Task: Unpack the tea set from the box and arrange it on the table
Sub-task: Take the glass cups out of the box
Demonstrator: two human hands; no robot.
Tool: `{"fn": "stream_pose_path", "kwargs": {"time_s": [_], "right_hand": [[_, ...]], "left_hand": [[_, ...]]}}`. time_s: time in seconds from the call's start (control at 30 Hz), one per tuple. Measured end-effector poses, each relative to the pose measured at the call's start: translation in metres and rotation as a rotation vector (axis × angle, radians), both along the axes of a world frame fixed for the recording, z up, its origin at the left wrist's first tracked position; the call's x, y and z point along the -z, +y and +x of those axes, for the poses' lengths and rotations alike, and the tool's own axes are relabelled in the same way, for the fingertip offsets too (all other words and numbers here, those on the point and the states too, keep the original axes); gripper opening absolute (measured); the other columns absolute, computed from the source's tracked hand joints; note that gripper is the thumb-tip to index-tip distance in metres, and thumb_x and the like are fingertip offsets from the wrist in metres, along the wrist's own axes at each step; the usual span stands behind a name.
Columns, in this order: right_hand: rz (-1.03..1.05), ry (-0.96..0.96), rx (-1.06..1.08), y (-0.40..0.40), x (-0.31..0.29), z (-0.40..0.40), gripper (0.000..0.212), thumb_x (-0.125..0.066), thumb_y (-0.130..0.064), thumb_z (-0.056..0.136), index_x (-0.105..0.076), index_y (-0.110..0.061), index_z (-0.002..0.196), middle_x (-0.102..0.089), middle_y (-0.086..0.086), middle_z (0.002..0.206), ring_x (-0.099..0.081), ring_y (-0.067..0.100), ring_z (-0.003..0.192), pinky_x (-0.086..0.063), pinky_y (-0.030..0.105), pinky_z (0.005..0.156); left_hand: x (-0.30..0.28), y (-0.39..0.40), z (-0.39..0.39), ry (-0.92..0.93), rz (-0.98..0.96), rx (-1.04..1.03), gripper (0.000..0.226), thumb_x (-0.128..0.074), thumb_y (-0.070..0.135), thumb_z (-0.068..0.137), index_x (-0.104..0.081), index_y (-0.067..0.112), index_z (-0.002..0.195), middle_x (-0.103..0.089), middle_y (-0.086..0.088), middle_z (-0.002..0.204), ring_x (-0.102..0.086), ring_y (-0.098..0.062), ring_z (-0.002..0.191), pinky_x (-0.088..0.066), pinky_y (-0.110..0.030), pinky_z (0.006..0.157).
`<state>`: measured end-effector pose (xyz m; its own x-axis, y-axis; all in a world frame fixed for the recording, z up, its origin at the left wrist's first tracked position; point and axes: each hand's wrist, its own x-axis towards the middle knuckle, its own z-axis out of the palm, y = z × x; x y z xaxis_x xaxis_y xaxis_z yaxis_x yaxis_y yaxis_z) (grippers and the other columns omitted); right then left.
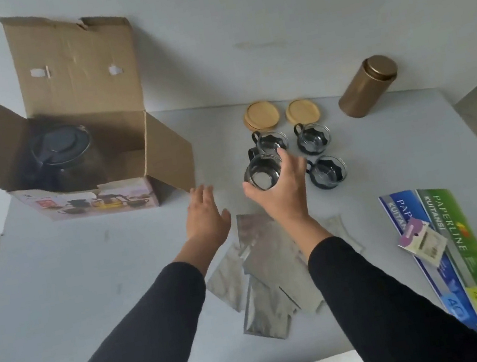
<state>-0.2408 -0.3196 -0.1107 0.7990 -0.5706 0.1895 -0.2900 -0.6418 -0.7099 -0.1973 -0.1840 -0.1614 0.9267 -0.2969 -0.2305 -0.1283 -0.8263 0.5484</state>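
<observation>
Right hand point(279, 186): fingers and thumb curled round a glass teacup point(261, 172), held from the side near the rim, mouth tilted toward the camera. Whether cup is lifted or touching the table can't be told; judged to be on its way to the open slot in the cup group, since a side grip leaves the base free for setting down.

Left hand point(206, 214): fingers straight and loose, holding nothing, hovering over the table point(90, 284) just right of the cardboard box point(82, 162). Judged to be heading for the box, i.e. next item.

Cups already out: three glass cups w/ dark holders and handles, at point(270, 141), point(313, 136) and point(327, 172). They form three corners of a square, handles to the left; held cup sits over the fourth corner, so a 2x2 layout is the likely intent.

Two round wooden lids point(261, 115) point(303, 111) lie flat just behind the cups, in line w/ the two columns. Left one appears to be a stack, not certain.

Teapot point(64, 156), dark lid on, still inside the box, flaps open. Main item unpacked: no. Task est. past halfway.

Gold canister point(368, 86) stands apart at rear right. Silvery foil wrappers point(265, 274) lie loose under the forearms, likely discarded packing. Two Paperline receipt books point(451, 252) at right w/ a small card on top; not part of the set.
</observation>
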Motion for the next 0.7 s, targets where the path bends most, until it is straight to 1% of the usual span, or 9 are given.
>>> {"fn": "stream_pose_path", "kwargs": {"time_s": [0.07, 0.13, 0.2, 0.3, 0.4, 0.5, 0.57, 0.7], "right_hand": [[0.011, 0.004, 0.012, -0.017, 0.010, -0.007, 0.087, -0.086, -0.030, 0.060, -0.044, -0.004, 0.132, -0.041, 0.012, 0.124, -0.048, 0.021, 0.111, -0.031, 0.007, 0.083], [0.019, 0.021, 0.010, -0.033, 0.020, -0.012, 0.083, -0.086, -0.028, 0.060, -0.047, -0.003, 0.128, -0.042, 0.013, 0.122, -0.048, 0.024, 0.110, -0.028, 0.005, 0.083], [0.024, 0.041, -0.006, -0.046, 0.029, -0.015, 0.081, -0.086, -0.027, 0.059, -0.047, -0.003, 0.126, -0.042, 0.015, 0.123, -0.047, 0.026, 0.111, -0.026, 0.005, 0.083], [0.021, 0.076, -0.047, -0.060, 0.042, -0.017, 0.080, -0.086, -0.027, 0.060, -0.047, -0.004, 0.126, -0.042, 0.015, 0.124, -0.046, 0.026, 0.112, -0.028, 0.008, 0.084], [0.020, 0.100, -0.096, -0.069, 0.050, -0.016, 0.082, -0.086, -0.023, 0.062, -0.045, -0.003, 0.130, -0.042, 0.017, 0.124, -0.044, 0.026, 0.114, -0.026, 0.007, 0.084], [0.026, 0.122, -0.150, -0.074, 0.053, -0.013, 0.085, -0.084, -0.021, 0.066, -0.039, -0.003, 0.136, -0.042, 0.014, 0.125, -0.043, 0.026, 0.117, -0.029, 0.012, 0.089], [0.033, 0.143, -0.180, -0.078, 0.053, -0.010, 0.086, -0.082, -0.020, 0.068, -0.037, -0.003, 0.138, -0.042, 0.013, 0.126, -0.042, 0.026, 0.120, -0.031, 0.017, 0.091], [0.029, 0.189, -0.209, -0.086, 0.055, -0.004, 0.086, -0.081, -0.020, 0.070, -0.035, -0.004, 0.140, -0.042, 0.014, 0.130, -0.042, 0.027, 0.123, -0.036, 0.025, 0.097]], "left_hand": [[0.013, -0.010, -0.003, 0.072, 0.062, -0.030, 0.065, -0.052, 0.027, 0.093, -0.021, 0.008, 0.147, -0.013, -0.013, 0.156, -0.007, -0.029, 0.146, -0.021, -0.040, 0.117], [0.022, -0.020, -0.005, 0.103, 0.093, -0.080, 0.064, -0.053, 0.027, 0.092, -0.023, 0.007, 0.145, -0.016, -0.014, 0.153, -0.011, -0.030, 0.143, -0.024, -0.043, 0.115], [0.027, -0.027, -0.006, 0.118, 0.162, -0.093, 0.066, -0.051, 0.026, 0.093, -0.019, 0.008, 0.147, -0.009, -0.014, 0.156, -0.006, -0.030, 0.145, -0.020, -0.043, 0.116], [0.028, -0.033, -0.004, 0.139, 0.207, -0.101, 0.068, -0.050, 0.022, 0.094, -0.012, 0.011, 0.150, 0.001, -0.013, 0.158, 0.002, -0.030, 0.146, -0.017, -0.043, 0.117], [0.029, -0.033, -0.003, 0.158, 0.226, -0.103, 0.071, -0.051, 0.024, 0.094, -0.009, 0.013, 0.151, 0.005, -0.012, 0.158, 0.002, -0.030, 0.146, -0.016, -0.044, 0.117], [0.032, -0.031, -0.003, 0.142, 0.224, -0.094, 0.070, -0.053, 0.020, 0.092, -0.015, 0.012, 0.149, -0.003, -0.012, 0.157, -0.006, -0.032, 0.144, -0.022, -0.047, 0.114], [0.031, -0.031, -0.003, 0.138, 0.226, -0.091, 0.069, -0.052, 0.018, 0.091, -0.016, 0.012, 0.149, -0.005, -0.012, 0.156, -0.007, -0.032, 0.143, -0.023, -0.048, 0.113], [0.029, -0.033, -0.004, 0.147, 0.242, -0.096, 0.071, -0.051, 0.018, 0.094, -0.009, 0.014, 0.151, 0.005, -0.010, 0.158, 0.001, -0.030, 0.146, -0.017, -0.046, 0.117]]}}
